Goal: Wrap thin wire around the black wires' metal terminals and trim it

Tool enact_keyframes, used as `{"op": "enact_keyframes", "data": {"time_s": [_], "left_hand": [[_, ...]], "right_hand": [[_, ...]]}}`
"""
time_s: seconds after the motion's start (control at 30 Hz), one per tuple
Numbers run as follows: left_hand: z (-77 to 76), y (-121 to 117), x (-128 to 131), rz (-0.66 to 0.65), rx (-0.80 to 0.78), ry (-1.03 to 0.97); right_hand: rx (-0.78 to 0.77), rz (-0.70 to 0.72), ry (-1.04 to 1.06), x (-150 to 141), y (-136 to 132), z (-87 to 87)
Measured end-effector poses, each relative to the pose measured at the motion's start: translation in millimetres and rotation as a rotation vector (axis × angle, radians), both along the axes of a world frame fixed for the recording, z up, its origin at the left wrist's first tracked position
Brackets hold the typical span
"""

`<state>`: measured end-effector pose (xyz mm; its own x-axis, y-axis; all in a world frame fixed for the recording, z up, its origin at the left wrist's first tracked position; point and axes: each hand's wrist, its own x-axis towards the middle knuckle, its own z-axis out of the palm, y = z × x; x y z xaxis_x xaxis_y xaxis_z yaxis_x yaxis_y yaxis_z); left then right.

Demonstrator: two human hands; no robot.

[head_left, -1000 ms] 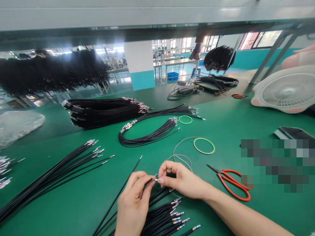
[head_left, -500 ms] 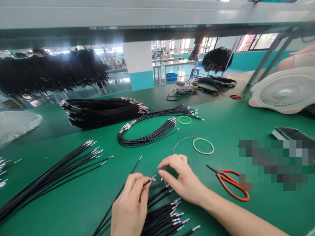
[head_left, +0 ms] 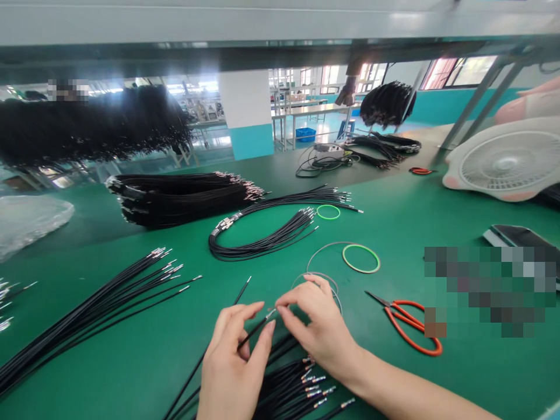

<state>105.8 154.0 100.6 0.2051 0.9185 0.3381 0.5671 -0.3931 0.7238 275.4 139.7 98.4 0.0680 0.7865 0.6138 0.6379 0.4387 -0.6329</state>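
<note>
My left hand point(head_left: 236, 361) pinches a thin black wire point(head_left: 251, 331) near its metal-tipped end, holding it just above the green table point(head_left: 394, 221). My right hand point(head_left: 317, 326) closes its thumb and fingers on that same tip, where a small part may sit; I cannot make it out. Under both hands lies a bundle of black wires with metal terminals point(head_left: 297, 388). One loose black wire point(head_left: 242, 290) lies just beyond my left hand.
Red-handled scissors point(head_left: 409, 329) lie right of my right hand. Green rings point(head_left: 361, 258) and thin wire loops lie beyond it. More black wire bundles point(head_left: 262, 239) point(head_left: 175, 195) point(head_left: 100, 306) lie ahead and left. A white fan point(head_left: 507, 163) stands far right.
My right hand came back in to meet the wire tip held by my left hand. My left fingers shifted their pinch slightly along the wire.
</note>
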Motion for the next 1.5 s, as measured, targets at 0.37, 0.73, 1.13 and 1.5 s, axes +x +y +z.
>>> {"op": "enact_keyframes", "data": {"time_s": [0.37,0.73,1.13,1.5], "left_hand": [[-1.6,3,3,0.080,0.116,0.033],[19.4,109,63,-0.772,0.043,0.333],[30.0,112,104,-0.928,0.030,0.451],[37.5,22,114,-0.044,0.047,0.674]], "right_hand": [[-0.392,0.093,0.944,24,10,23.6],[-0.389,0.305,1.045,34,23,17.3],[-0.355,0.386,1.063,58,23,41.2],[-0.446,0.492,0.842,84,13,78.9]]}}
